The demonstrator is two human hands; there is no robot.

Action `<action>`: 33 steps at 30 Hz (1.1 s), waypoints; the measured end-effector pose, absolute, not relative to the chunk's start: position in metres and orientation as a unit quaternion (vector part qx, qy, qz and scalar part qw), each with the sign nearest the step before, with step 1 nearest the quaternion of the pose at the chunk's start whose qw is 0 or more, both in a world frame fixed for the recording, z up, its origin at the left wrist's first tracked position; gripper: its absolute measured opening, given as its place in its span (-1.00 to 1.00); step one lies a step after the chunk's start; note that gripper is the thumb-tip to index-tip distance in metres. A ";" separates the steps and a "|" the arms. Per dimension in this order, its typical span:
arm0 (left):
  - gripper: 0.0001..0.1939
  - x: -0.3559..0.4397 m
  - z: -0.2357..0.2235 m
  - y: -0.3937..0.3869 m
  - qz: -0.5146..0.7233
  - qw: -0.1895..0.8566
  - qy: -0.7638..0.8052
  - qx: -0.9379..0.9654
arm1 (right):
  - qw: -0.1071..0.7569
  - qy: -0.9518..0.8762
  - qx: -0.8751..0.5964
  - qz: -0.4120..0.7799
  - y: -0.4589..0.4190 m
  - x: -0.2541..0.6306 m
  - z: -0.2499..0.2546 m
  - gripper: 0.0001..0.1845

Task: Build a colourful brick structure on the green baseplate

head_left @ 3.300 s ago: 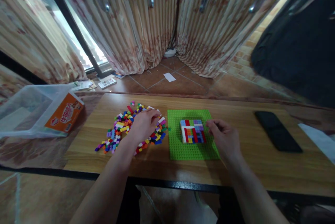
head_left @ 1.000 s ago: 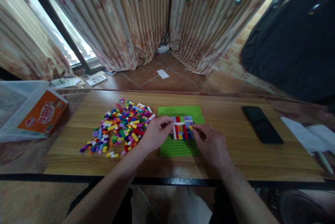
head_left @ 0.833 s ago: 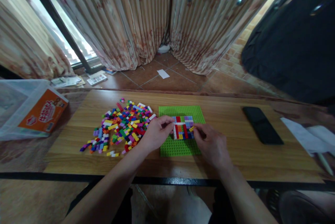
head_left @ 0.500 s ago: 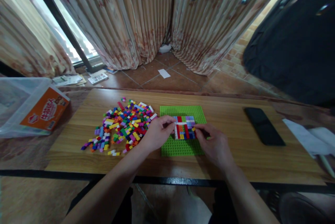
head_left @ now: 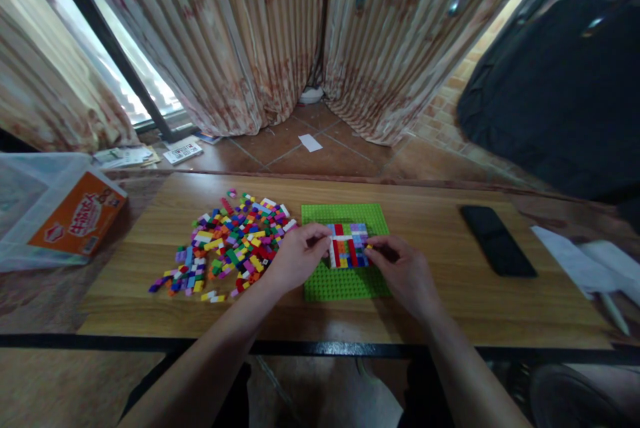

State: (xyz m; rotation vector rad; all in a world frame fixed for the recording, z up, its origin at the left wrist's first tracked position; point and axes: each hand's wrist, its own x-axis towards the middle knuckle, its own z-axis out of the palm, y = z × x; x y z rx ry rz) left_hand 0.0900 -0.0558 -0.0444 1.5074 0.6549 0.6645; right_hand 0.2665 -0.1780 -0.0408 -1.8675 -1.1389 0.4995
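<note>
A green baseplate (head_left: 345, 285) lies on the wooden table (head_left: 440, 308) in front of me. A low block of mixed-colour bricks (head_left: 349, 243) is built on it. My left hand (head_left: 296, 259) is closed, its thumb and fingers pinched against the block's left edge. My right hand (head_left: 403, 271) is closed at the block's right edge, with a small yellow brick (head_left: 368, 248) at its fingertips. A pile of loose coloured bricks (head_left: 227, 245) is spread on the table just left of my left hand.
A black phone (head_left: 497, 241) lies on the table to the right, and white paper (head_left: 575, 258) with a pen (head_left: 613, 311) lies beyond it. At the far left, a clear plastic bin (head_left: 20, 181) holds an orange box (head_left: 75, 215). Curtains hang behind the table.
My left hand came off the loose pile and went to the block's left edge. My right hand closed in on the block's right edge with the yellow brick.
</note>
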 end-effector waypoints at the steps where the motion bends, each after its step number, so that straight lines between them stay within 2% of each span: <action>1: -0.90 0.090 -0.045 -0.056 0.290 0.633 0.286 0.658 | 0.432 -0.460 -0.753 0.187 -0.177 0.266 -0.040 -0.77; 6: -0.91 0.091 -0.045 -0.056 0.288 0.640 0.283 0.653 | 0.431 -0.453 -0.770 0.128 -0.176 0.272 -0.034 -0.71; 13: -0.92 0.090 -0.045 -0.057 0.286 0.629 0.285 0.665 | 0.428 -0.437 -0.772 0.171 -0.179 0.276 -0.031 -0.63; 24: -0.91 0.089 -0.046 -0.057 0.285 0.607 0.288 0.684 | 0.432 -0.465 -0.754 0.167 -0.175 0.259 -0.036 -0.71; 33: -0.88 0.088 -0.047 -0.057 0.286 0.588 0.285 0.702 | 0.453 -0.420 -0.767 0.173 -0.174 0.259 -0.040 -0.65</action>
